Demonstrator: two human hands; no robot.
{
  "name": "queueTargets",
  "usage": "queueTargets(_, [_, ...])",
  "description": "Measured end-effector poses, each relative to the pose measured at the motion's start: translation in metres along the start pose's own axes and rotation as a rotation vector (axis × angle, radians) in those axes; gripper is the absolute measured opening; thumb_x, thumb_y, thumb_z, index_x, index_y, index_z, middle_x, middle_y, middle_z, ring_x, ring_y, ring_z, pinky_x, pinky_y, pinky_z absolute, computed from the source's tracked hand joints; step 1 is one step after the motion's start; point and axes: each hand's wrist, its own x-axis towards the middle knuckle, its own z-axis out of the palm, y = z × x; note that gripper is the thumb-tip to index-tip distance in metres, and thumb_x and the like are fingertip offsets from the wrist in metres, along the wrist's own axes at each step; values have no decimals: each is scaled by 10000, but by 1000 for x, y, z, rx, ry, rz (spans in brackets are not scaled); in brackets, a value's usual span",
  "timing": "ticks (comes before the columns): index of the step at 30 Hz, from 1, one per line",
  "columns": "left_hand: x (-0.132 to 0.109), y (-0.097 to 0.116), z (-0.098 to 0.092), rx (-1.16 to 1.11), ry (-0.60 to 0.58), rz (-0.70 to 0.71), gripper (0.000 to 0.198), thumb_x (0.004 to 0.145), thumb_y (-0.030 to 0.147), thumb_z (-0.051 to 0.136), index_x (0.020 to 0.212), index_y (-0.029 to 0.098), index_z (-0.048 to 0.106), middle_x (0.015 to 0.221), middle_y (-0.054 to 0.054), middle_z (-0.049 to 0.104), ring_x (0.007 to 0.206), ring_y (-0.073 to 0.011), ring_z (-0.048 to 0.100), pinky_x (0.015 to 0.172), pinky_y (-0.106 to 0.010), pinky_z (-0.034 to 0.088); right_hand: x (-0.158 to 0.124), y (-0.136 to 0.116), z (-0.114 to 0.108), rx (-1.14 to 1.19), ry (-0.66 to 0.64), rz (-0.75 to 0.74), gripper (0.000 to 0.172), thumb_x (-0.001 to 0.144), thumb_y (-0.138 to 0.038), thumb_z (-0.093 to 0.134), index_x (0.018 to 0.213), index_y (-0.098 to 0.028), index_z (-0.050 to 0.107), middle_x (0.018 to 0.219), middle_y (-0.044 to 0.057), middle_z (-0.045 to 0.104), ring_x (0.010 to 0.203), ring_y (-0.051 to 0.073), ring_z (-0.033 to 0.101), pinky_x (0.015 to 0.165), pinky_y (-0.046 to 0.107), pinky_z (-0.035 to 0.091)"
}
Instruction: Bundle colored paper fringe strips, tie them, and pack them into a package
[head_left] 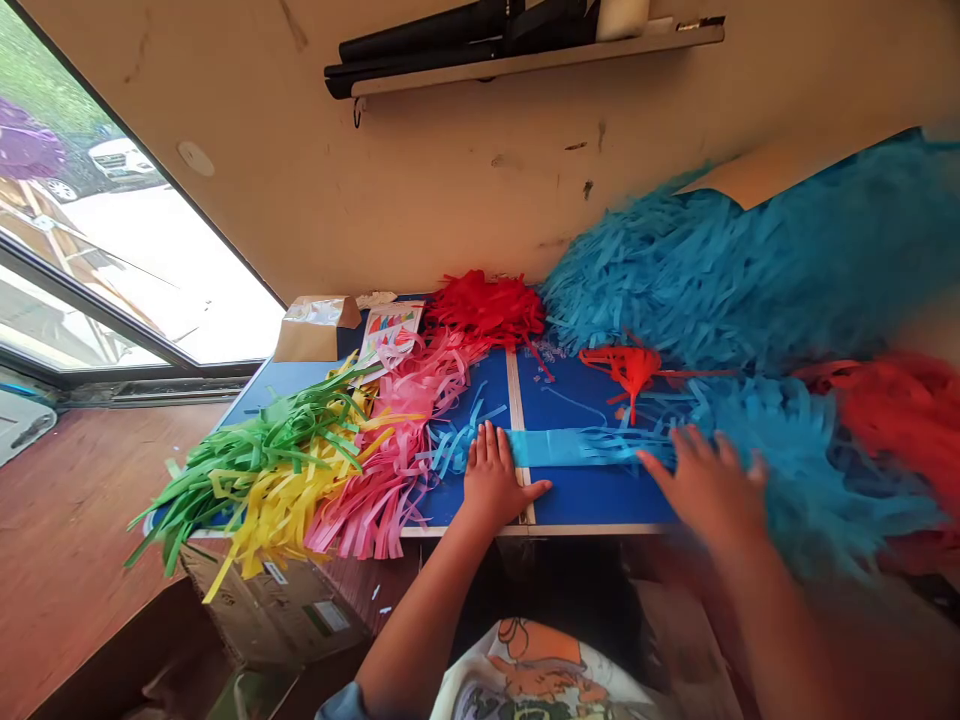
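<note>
A light blue paper strip with fringed ends lies flat across the blue table. My left hand presses on its left part, fingers spread. Over the strip's right fringe is my right hand, slightly blurred, its fingers apart; whether it touches the fringe is unclear. Left of my left hand lie pink, yellow and green fringe bundles. Beyond the strip sits a small red tassel. More light blue fringe spreads beside my right hand.
A large blue fringe pile and a red pile lie along the wall. Red fringe is at the far right. A brown paper packet rests at the back left. Cardboard boxes stand below the table, and a shelf hangs above.
</note>
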Motion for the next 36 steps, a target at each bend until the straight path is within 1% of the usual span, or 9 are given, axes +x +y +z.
queueTargets(4, [0, 1, -2, 7, -14, -10, 1071, 700, 762, 378, 1399, -23, 177, 1467, -243, 105, 1366, -340, 96, 1093, -449, 179, -5, 8, -33, 183, 263, 390, 703, 867, -533, 290, 1276, 26, 414, 1161, 302, 534, 1015, 409, 522, 790, 527, 385])
queueTargets(7, [0, 1, -2, 14, -23, -8, 1063, 706, 745, 389, 1397, -33, 172, 1465, -252, 110, 1365, -347, 96, 1091, -444, 186, -12, -39, -25, 317, 287, -121, 722, 876, -509, 300, 1365, 21, 262, 1347, 270, 383, 1209, 347, 410, 925, 450, 364])
queueTargets(9, [0, 0, -1, 39, -23, 8, 964, 758, 649, 413, 1398, -29, 171, 1467, -252, 113, 1366, -344, 96, 1089, -441, 189, -15, -85, -8, 317, 118, -545, 721, 866, -529, 313, 1383, -28, 277, 1460, 186, 227, 1346, 295, 195, 1055, 428, 233])
queueTargets(13, [0, -4, 5, 77, 9, 26, 708, 830, 385, 416, 1404, 26, 207, 1475, -229, 132, 1367, -331, 113, 1075, -445, 215, -12, -144, 21, 300, -241, -757, 715, 880, -547, 218, 1420, -79, 221, 1483, 103, 176, 1372, 213, 121, 1104, 410, 139])
queueTargets(20, [1, -2, 11, 6, 84, 4, 935, 747, 623, 437, 1395, -7, 198, 1458, -267, 145, 1360, -357, 126, 1058, -487, 230, -16, -91, 38, 97, -221, -450, 802, 861, -619, 195, 1422, -46, 173, 1488, 108, 80, 1374, 245, 96, 1095, 486, 88])
queueTargets(26, [-7, 1, 3, 18, 213, 30, 917, 769, 672, 397, 1376, -3, 269, 1462, -232, 196, 1363, -367, 117, 1082, -521, 148, -24, -63, 43, -42, -101, -300, 795, 851, -594, 315, 1385, -7, 272, 1461, 163, 199, 1354, 285, 171, 1071, 536, 74])
queueTargets(29, [-8, 5, -8, 65, 267, 259, 685, 823, 543, 447, 1360, 131, 339, 1466, -140, 262, 1339, -343, 207, 1076, -528, 150, -23, -64, 36, -29, 59, -347, 669, 870, -460, 389, 1341, 13, 347, 1426, 204, 283, 1331, 293, 231, 1056, 524, 97])
queueTargets(32, [0, 11, -18, 92, 170, 515, 428, 855, 367, 483, 1244, 189, 465, 1317, -107, 473, 1145, -268, 463, 979, -409, 335, -18, -66, 28, 27, 173, -578, 438, 887, -221, 368, 1277, -39, 451, 1352, 187, 427, 1250, 276, 368, 1012, 479, 175])
queueTargets(36, [14, 14, -23, 118, 125, 613, 216, 871, 206, 446, 1045, 179, 571, 977, -80, 619, 920, -216, 554, 838, -345, 405, -11, -72, 24, 53, 164, -784, 347, 877, -71, 310, 967, -128, 640, 1028, 106, 662, 970, 216, 554, 889, 365, 282])
